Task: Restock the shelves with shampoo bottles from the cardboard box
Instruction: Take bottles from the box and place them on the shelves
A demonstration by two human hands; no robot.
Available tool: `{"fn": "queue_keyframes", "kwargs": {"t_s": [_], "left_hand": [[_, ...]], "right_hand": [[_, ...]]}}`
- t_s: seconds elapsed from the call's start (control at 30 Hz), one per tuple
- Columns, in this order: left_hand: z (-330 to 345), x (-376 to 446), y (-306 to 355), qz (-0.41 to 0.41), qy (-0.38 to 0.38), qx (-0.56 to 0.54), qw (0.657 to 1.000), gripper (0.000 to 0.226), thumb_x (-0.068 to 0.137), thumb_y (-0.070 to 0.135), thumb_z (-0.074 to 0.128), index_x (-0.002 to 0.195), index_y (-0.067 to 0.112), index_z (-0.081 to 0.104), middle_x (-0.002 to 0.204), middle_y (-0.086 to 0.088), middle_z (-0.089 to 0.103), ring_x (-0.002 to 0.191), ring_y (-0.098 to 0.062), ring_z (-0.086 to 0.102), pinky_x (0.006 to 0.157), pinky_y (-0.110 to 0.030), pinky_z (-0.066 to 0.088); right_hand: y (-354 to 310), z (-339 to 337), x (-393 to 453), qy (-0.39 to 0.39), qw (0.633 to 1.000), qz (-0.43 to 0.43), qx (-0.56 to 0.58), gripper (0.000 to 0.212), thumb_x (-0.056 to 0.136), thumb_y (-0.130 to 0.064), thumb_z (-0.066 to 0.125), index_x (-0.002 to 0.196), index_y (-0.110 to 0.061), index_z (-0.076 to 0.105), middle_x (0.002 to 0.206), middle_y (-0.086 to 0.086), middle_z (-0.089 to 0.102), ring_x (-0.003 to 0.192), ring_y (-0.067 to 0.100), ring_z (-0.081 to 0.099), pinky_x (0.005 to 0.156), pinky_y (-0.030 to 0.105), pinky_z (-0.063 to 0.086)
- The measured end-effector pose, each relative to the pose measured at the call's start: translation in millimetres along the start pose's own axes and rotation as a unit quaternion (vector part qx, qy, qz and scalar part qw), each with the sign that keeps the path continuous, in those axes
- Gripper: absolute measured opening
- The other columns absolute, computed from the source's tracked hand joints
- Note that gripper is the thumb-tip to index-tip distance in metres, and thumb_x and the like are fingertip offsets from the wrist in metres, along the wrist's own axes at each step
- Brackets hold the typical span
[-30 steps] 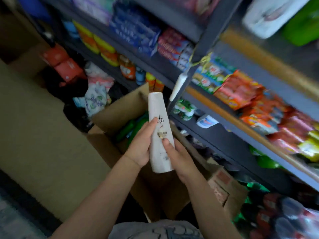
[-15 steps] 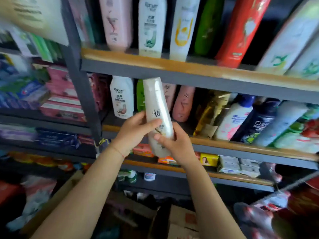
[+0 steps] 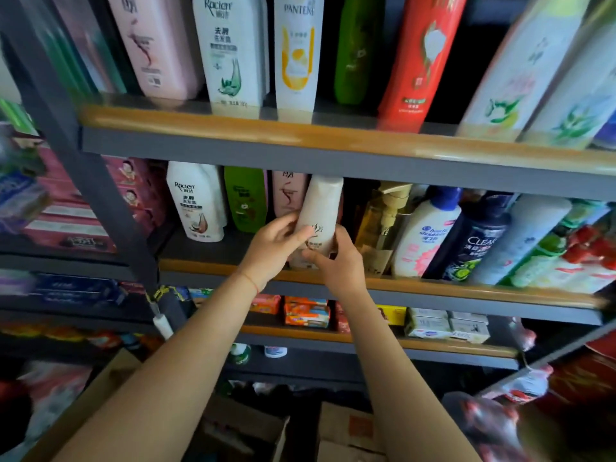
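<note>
Placing step: I see left hand and right hand both clasping the cream shampoo bottle, tilted at the middle shelf edge. Next move, I judge: upright it, slide inward.

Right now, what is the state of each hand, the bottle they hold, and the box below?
Left hand: grips the cream bottle.
Right hand: grips the same bottle, lower down.
Cream bottle: tilted, cap up, at the middle shelf.
Cardboard box: open; contents hidden.
</note>
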State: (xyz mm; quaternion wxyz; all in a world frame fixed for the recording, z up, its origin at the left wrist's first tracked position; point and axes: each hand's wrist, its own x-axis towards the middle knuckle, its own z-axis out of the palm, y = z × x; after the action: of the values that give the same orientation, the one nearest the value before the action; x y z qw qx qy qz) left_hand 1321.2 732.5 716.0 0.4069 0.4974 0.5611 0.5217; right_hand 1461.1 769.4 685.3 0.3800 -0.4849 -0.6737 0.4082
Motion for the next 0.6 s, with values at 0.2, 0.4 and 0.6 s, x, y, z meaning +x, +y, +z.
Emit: {"fn": "queue_keyframes", "kwargs": {"t_s": [0.2,0.4,0.6], "left_hand": [[-4,9,-13,-0.038,0.004,0.006,0.999,0.016,0.097,0.04,0.058,0.11,0.05,0.057,0.107,0.029,0.064,0.098,0.014,0.06,0.087,-0.022,0.049],[-7,9,-27,-0.047,0.014,0.049,0.998,0.029,0.096,0.051,0.055,0.125,0.05,0.052,0.114,0.027,0.06,0.119,-0.007,0.055,0.105,-0.037,0.047],[0,19,-38,-0.037,0.015,0.095,0.995,0.051,0.096,0.058,0.05,0.144,0.041,0.045,0.143,0.005,0.053,0.13,-0.014,0.049,0.106,-0.038,0.045]], "right_hand": [[0,15,7,0.038,0.999,-0.002,-0.025,0.051,0.087,-0.03,0.074,0.131,-0.021,0.049,0.112,-0.003,0.062,0.097,0.011,0.061,0.068,0.009,0.043],[4,22,-20,0.103,0.995,0.006,-0.013,0.055,0.095,-0.027,0.064,0.146,-0.021,0.042,0.124,-0.004,0.049,0.109,0.005,0.049,0.072,-0.001,0.039],[8,11,-30,0.041,0.982,0.079,0.164,0.048,0.093,-0.032,0.055,0.141,-0.034,0.05,0.137,-0.007,0.055,0.12,0.003,0.055,0.1,0.026,0.049]]}}
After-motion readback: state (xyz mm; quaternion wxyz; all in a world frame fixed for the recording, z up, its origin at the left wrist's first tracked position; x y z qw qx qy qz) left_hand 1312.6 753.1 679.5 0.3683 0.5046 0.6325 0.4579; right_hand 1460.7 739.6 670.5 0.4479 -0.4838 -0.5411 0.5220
